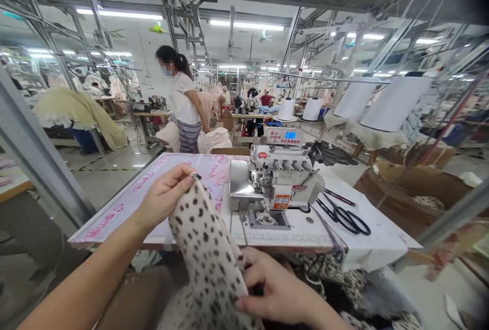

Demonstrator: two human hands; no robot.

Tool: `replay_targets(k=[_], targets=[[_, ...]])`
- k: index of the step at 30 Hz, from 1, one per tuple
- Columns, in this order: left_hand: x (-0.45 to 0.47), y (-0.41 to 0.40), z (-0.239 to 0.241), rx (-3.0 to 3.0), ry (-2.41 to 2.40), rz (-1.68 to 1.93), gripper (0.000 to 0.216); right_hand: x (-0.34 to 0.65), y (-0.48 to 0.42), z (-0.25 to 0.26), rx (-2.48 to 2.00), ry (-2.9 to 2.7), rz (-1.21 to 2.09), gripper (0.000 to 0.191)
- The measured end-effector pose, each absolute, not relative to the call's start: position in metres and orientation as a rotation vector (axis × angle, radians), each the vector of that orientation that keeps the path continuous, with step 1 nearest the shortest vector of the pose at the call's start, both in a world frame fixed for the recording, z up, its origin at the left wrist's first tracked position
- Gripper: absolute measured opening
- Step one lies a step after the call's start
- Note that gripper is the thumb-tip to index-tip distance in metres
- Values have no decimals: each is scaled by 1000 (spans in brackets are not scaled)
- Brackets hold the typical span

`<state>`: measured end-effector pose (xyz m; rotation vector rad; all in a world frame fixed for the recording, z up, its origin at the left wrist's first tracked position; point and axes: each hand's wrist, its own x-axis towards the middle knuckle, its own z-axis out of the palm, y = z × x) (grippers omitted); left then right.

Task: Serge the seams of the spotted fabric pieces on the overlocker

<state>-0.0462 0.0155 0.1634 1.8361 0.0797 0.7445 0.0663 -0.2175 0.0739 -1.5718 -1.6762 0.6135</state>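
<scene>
A piece of cream fabric with black spots [208, 253] is held up in front of the sewing table [126, 208]. My left hand [166, 195] pinches its upper corner, fingers closed. Lower down, my right hand [277, 289] grips the fabric's edge, fingers curled round it. A white overlock sewing machine [277, 177] stands on the table just beyond the fabric, to the right of my left hand.
Black scissors [346, 215] lie right of the machine. White thread cones [393, 103] stand at the back right, cardboard boxes [408, 182] beside the table. A person in a white top [185, 103] stands behind the table. A grey metal post [36, 157] rises at left.
</scene>
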Motion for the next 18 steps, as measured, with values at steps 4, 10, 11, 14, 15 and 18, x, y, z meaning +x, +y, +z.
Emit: replay_targets(k=[4, 10, 11, 14, 15, 18], targets=[[-62, 22, 153, 1901, 181, 872, 21, 70, -223, 85, -1840, -1658, 226, 23], [-67, 23, 124, 1852, 328, 811, 21, 69, -233, 75, -1897, -1685, 246, 24], [-67, 23, 119, 1823, 345, 789, 22, 71, -234, 72, -1879, -1694, 273, 25], [-67, 22, 111, 1753, 365, 794, 23, 78, -234, 66, -1802, -1734, 343, 31], [-68, 22, 109, 1738, 368, 801, 23, 81, -233, 64, -1789, -1751, 347, 33], [-70, 21, 106, 1708, 372, 817, 26, 88, -228, 52, -1785, -1817, 306, 39]])
